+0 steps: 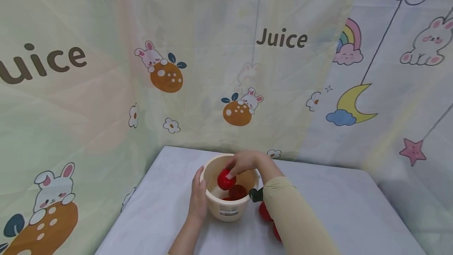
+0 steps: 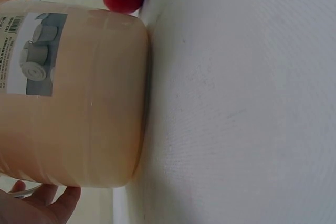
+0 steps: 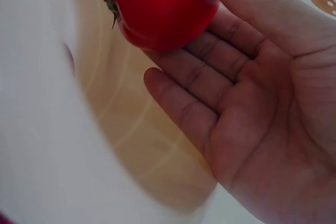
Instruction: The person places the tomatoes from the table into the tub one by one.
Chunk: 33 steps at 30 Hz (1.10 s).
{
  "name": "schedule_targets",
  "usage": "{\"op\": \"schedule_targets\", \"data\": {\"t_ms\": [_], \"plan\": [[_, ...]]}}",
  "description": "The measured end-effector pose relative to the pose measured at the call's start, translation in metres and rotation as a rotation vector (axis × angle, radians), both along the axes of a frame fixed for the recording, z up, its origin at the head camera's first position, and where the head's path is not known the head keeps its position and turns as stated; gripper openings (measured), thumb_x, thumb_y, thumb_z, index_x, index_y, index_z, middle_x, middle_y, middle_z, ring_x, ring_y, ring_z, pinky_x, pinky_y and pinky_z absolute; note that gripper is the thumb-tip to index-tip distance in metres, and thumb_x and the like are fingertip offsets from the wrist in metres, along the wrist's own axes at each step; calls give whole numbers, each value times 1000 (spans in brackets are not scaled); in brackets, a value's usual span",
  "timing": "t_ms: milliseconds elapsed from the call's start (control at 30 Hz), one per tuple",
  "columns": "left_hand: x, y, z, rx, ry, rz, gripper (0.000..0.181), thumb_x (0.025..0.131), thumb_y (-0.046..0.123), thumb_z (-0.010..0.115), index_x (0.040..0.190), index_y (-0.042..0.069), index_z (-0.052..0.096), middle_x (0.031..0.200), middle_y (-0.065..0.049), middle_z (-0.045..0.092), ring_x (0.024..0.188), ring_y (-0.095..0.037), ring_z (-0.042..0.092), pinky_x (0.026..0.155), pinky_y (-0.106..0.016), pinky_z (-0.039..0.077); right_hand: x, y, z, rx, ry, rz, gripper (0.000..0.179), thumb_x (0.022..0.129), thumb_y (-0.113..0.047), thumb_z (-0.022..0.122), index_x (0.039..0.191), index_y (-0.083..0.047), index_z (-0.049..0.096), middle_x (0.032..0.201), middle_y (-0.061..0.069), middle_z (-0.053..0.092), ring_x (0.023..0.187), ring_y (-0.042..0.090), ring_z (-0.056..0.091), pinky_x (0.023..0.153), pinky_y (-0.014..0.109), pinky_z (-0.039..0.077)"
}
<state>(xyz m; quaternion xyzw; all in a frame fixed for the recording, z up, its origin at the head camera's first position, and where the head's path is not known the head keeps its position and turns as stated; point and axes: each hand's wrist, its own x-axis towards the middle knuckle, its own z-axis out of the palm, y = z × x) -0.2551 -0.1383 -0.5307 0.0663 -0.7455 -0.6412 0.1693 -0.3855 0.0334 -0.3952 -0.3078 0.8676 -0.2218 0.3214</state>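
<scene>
Fingers (image 3: 191, 72) and thumb of the right hand (image 1: 245, 161) pinch a red tomato (image 1: 226, 179), right there inside the mouth of the cream bucket (image 1: 219, 204)! Below it, toward five o'clock, sits another tomato (image 1: 237, 192). At nine o'clock the left hand (image 1: 198, 196), fingers fairly straight, rests against the bucket. Out at four o'clock, red fruits (image 1: 264, 211) on the desk (image 1: 339, 200)!

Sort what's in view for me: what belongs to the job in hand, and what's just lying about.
Part of the job:
tomato pinched by the right hand
bucket, touched by the left hand
tomatoes inside
probably also the tomatoes on the table

Not part of it:
printed backdrop
table, merely a support
</scene>
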Motion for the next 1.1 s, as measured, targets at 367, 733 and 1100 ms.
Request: {"op": "schedule_targets", "data": {"t_ms": [367,733,1100], "plan": [[0,-1,0,0,5,0,48,103,42,30,151,43,29,158,6,31,148,-28,28,113,-69,26,6,1,-1,-20,-8,10,44,86,-31,74,128,-25,66,121,-7,69,119,17,57,103,52,49],[1,-1,-2,7,10,-23,48,103,47,29,151,45,27,157,9,30,146,-25,30,112,-68,29,8,13,-3,-67,65,35,45,89,-36,69,133,-24,64,124,-10,67,124,17,56,102,48,50],[1,0,-1,7,4,-15,45,102,49,33,146,54,26,156,12,32,145,-23,31,109,-66,36,20,45,7,-200,126,-28,47,91,-43,65,135,-24,62,133,-4,64,126,19,56,100,47,51]]}}
